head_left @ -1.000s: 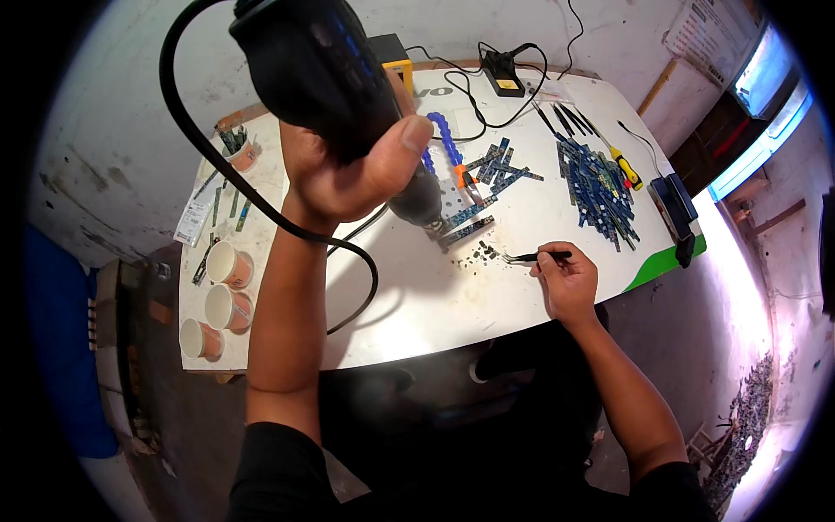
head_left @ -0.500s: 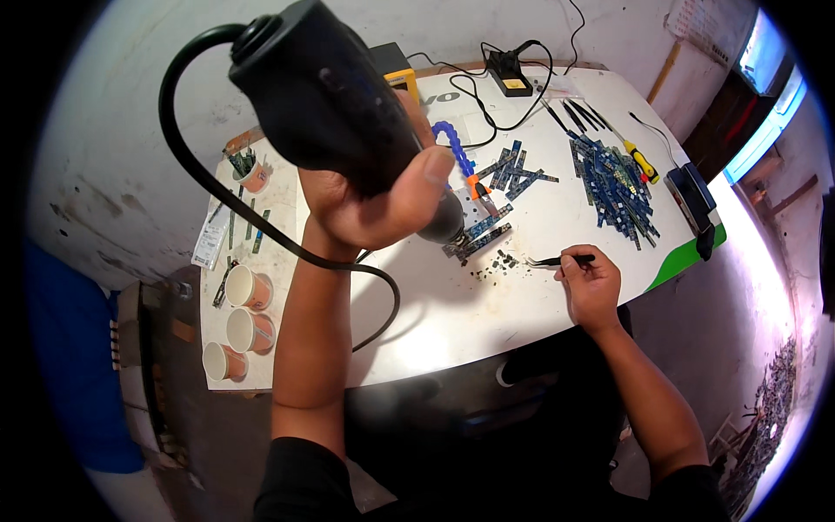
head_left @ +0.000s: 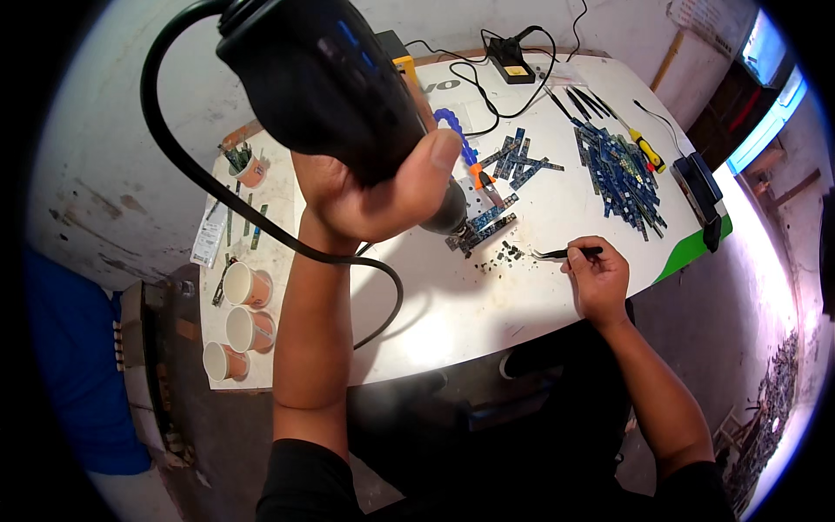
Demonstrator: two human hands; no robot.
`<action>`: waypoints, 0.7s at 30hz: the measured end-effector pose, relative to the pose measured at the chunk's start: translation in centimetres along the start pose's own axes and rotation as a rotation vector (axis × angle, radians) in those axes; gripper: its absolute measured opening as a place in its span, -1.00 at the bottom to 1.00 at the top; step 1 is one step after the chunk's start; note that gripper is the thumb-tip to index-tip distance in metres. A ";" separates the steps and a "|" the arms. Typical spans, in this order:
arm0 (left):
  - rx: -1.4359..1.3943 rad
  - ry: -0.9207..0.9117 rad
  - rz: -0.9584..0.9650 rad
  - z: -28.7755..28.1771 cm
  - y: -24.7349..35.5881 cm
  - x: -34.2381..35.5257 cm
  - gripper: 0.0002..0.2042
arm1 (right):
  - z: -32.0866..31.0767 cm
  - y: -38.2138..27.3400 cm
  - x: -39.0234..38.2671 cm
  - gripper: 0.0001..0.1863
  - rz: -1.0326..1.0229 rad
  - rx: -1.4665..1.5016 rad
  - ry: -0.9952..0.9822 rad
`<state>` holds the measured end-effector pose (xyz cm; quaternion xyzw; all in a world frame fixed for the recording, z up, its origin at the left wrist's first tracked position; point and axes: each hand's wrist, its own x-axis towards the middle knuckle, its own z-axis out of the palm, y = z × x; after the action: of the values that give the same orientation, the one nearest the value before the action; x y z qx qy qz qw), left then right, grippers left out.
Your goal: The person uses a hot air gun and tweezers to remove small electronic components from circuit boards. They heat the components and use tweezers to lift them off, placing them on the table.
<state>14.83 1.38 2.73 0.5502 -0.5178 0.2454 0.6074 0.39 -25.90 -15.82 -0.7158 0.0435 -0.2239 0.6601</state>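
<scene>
Black hot-air gun (head_left: pixel 326 87), gripped in left hand (head_left: pixel 383 196), sits higher in view than half second before; its rear (head_left: pixel 248 19) is cut at eleven o'clock. Right hand (head_left: pixel 602 280) pinches tweezers (head_left: pixel 557 254) beside dark chips (head_left: pixel 510 253), four o'clock from nozzle (head_left: pixel 457 228). Nozzle touching circuit strips (head_left: pixel 492 231): cannot tell.

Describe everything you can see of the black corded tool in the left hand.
The black corded tool has a thick, smooth, plastic-looking body with bluish glints. The left hand grips it, tilted, above the table. It tapers to a dark rounded front with a small metallic-looking tip, aimed down at circuit board strips; whether it touches them is unclear. A thick black cable leaves its upper end and loops across the left forearm.
</scene>
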 end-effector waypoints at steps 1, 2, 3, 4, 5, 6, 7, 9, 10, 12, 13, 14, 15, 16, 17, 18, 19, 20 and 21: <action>-0.002 0.004 0.006 0.0 0.0 0.0 -0.84 | 0.0 0.1 0.0 -0.92 0.000 0.002 -0.001; -0.009 0.011 0.011 0.2 0.0 0.0 -0.84 | 0.0 0.1 0.1 -0.92 0.000 0.004 -0.003; -0.009 0.017 0.013 0.2 0.0 0.0 -0.84 | 0.0 0.1 0.1 -0.92 -0.005 -0.001 -0.005; -0.011 0.022 0.016 0.3 0.0 0.0 -0.84 | 0.0 0.1 0.1 -0.92 -0.009 -0.008 -0.005; -0.006 0.025 0.015 0.4 -0.1 -0.1 -0.83 | -0.1 0.0 0.1 -0.92 -0.013 -0.014 -0.005; -0.007 0.027 0.011 0.4 -0.1 -0.1 -0.83 | -0.1 0.1 0.1 -0.92 -0.011 -0.010 -0.005; -0.008 0.030 0.009 0.5 -0.1 -0.1 -0.83 | -0.1 0.2 0.1 -0.92 -0.010 -0.007 -0.005; -0.012 0.028 -0.003 0.6 -0.1 -0.2 -0.83 | -0.1 0.2 0.1 -0.92 -0.008 0.000 -0.002; -0.007 0.025 -0.007 0.6 0.0 -0.1 -0.83 | -0.1 0.2 0.1 -0.91 -0.007 0.004 -0.002; 0.024 0.000 -0.007 0.4 0.2 0.0 -0.83 | -0.1 0.3 0.1 -0.91 -0.008 0.006 -0.007; 0.040 -0.019 -0.003 0.2 0.2 0.0 -0.83 | -0.1 0.3 0.1 -0.91 -0.011 0.004 -0.013; 0.060 -0.049 0.007 -0.2 0.1 0.0 -0.83 | -0.1 0.4 0.1 -0.91 -0.013 0.002 -0.019; 0.071 -0.051 0.025 -0.3 -0.1 -0.1 -0.83 | -0.1 0.4 0.1 -0.91 -0.015 -0.002 -0.020; 0.079 -0.052 0.043 -0.4 -0.4 -0.2 -0.83 | -0.1 0.4 0.1 -0.91 -0.015 -0.007 -0.020; 0.079 -0.025 0.069 -0.2 -0.7 -0.4 -0.83 | -0.1 0.4 0.1 -0.91 -0.016 -0.012 -0.021; 0.068 -0.008 0.075 0.0 -0.8 -0.5 -0.83 | -0.1 0.4 0.1 -0.91 -0.012 -0.009 -0.018; 0.057 0.010 0.081 0.2 -0.8 -0.5 -0.84 | 0.0 0.3 0.1 -0.91 -0.007 -0.005 -0.016; 0.035 0.018 0.066 0.5 -0.5 -0.5 -0.84 | 0.0 0.4 0.1 -0.91 -0.003 -0.001 -0.012; 0.033 0.013 0.064 0.5 -0.5 -0.5 -0.84 | -0.1 0.4 0.1 -0.90 -0.007 -0.001 -0.012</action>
<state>14.92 0.96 1.99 0.5416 -0.5269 0.2767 0.5937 0.54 -26.03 -16.19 -0.7177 0.0369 -0.2218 0.6590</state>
